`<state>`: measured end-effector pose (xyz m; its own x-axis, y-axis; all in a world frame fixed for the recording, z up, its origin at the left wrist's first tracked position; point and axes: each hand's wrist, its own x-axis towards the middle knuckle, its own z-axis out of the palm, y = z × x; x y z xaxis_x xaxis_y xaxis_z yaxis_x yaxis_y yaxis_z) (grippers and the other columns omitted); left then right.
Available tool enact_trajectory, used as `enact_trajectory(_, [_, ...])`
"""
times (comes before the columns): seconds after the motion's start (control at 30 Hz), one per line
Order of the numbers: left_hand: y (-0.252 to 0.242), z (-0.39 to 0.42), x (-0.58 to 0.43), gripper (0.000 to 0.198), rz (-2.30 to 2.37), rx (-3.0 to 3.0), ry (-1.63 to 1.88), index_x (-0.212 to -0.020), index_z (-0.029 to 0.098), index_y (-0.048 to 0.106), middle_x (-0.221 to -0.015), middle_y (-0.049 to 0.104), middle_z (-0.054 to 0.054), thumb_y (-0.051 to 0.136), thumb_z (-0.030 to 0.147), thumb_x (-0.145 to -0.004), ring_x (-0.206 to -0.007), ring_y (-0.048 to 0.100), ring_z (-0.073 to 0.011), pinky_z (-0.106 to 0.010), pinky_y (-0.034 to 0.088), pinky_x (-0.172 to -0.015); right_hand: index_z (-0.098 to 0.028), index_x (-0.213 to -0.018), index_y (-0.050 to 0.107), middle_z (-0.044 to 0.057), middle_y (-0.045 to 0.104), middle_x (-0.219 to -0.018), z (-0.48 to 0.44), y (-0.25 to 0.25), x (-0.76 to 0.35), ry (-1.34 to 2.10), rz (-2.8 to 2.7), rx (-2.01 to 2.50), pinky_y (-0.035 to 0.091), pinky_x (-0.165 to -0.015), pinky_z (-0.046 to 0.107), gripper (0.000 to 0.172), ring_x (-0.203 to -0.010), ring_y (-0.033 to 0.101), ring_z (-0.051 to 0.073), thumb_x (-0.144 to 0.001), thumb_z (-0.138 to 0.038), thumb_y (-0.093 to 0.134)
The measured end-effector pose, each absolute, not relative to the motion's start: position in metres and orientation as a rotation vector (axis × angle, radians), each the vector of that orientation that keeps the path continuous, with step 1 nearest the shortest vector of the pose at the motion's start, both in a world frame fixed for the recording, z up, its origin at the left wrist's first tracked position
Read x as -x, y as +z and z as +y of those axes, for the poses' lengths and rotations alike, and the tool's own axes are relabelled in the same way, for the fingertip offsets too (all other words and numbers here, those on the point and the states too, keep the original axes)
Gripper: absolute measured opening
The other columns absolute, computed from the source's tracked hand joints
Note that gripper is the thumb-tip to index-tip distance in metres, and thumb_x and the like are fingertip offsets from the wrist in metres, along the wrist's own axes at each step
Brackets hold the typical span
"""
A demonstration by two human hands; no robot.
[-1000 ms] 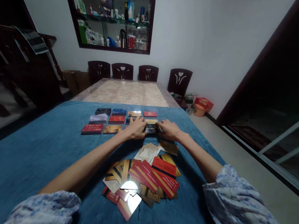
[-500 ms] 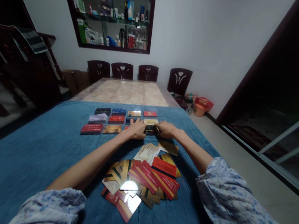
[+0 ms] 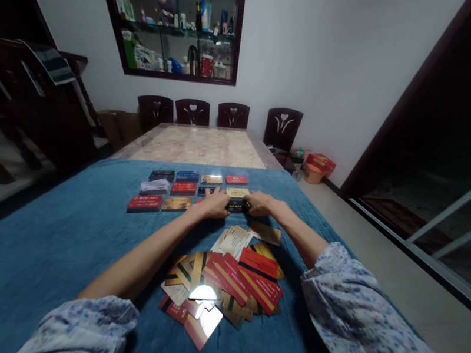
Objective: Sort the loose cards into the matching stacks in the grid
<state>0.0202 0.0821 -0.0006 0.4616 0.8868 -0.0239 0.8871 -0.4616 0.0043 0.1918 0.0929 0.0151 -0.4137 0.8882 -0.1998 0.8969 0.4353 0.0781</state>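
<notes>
My left hand [image 3: 216, 203] and my right hand [image 3: 260, 203] hold a small stack of black cards [image 3: 238, 205] between them, one at each side. The fingers are closed in, their tips partly hidden. Just behind lies a gold card stack [image 3: 237, 193]. To the left stand neat stacks in rows, among them a red one [image 3: 183, 188], a gold one [image 3: 177, 203], a dark red one [image 3: 144, 203] and a white one [image 3: 154, 186]. Nearer to me, under and between my forearms, loose red cards [image 3: 226, 276] and gold cards [image 3: 199, 269] overlap in a heap.
A blue cloth [image 3: 54, 219] covers the near part of the table, and a marble-patterned top [image 3: 204, 145] shows beyond it. Dark chairs [image 3: 282, 127] stand at the far end. An orange bucket [image 3: 315, 173] sits on the floor to the right.
Both hands stay at the black card stack with only a slight shift. My right forearm and sleeve have drawn a little to the left. The loose cards lie as before.
</notes>
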Motion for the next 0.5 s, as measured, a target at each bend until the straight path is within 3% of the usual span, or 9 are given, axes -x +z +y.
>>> enact_trajectory(0.5, [-0.007,0.08,-0.02,0.041,1.621,-2.668,0.022,-0.119,0.017,0.065,-0.125,0.06,-0.018,0.059,0.021,-0.078,-0.122,0.047,-0.0375,-0.055,0.041,-0.096,-0.013,-0.124,0.065,0.021,0.059,-0.132,0.099,0.002,-0.189,-0.059,2.488,-1.583,0.054,-0.091,0.035,0.05,-0.119,0.06,0.033,-0.074,-0.019,0.066])
